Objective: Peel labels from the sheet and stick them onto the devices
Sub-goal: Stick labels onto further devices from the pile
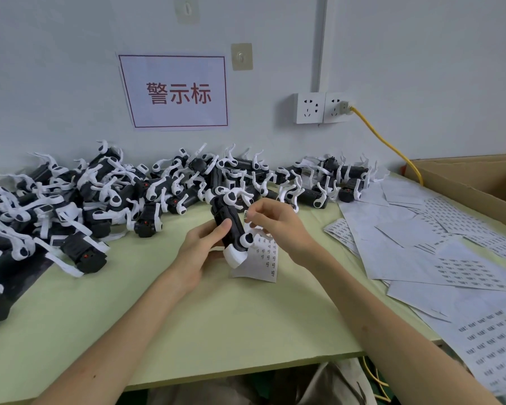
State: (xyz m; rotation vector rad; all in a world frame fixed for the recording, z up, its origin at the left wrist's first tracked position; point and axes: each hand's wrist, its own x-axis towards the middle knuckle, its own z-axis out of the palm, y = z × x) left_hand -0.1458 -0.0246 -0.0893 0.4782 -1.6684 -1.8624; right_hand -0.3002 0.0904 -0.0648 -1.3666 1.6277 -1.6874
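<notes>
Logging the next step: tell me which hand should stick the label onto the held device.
Right, probably. The right hand pinches a small label close beside the black device; the left hand grips that device, steadying it, so it is occupied.

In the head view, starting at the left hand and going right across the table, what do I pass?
Left hand → black-and-white device it grips → peeled label → right hand pinching it → spread label sheets.
</notes>
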